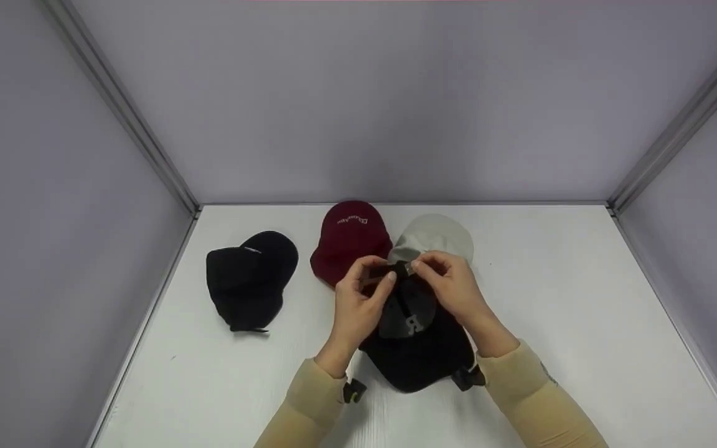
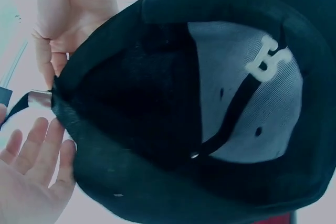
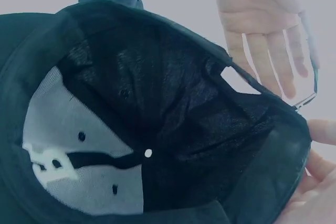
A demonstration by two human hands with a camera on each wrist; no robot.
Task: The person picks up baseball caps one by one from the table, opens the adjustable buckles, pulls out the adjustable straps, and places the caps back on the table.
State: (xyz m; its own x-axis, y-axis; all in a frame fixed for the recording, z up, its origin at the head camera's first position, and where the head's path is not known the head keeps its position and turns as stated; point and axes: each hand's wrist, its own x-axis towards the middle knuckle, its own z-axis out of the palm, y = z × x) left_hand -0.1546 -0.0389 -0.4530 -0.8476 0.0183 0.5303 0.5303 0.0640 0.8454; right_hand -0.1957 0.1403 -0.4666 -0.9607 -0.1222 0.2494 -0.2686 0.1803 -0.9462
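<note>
Black cap between the two hands, inner side showing, its back strap at the fingertips.
Cap sits below and between the hands, brim toward the person; pale letter mark on the grey front panel; contact with table not discernible. Left hand: thumb and forefinger pinch the back edge by the strap, other fingers extended. Right hand: thumb and forefinger pinch the strap at its small metal buckle, fingertips close to those of the left. Just beyond the hands lie a dark red cap and, to its right, a light grey cap. Second dark cap well apart at left on the white table. Tan sleeves on both arms.
</note>
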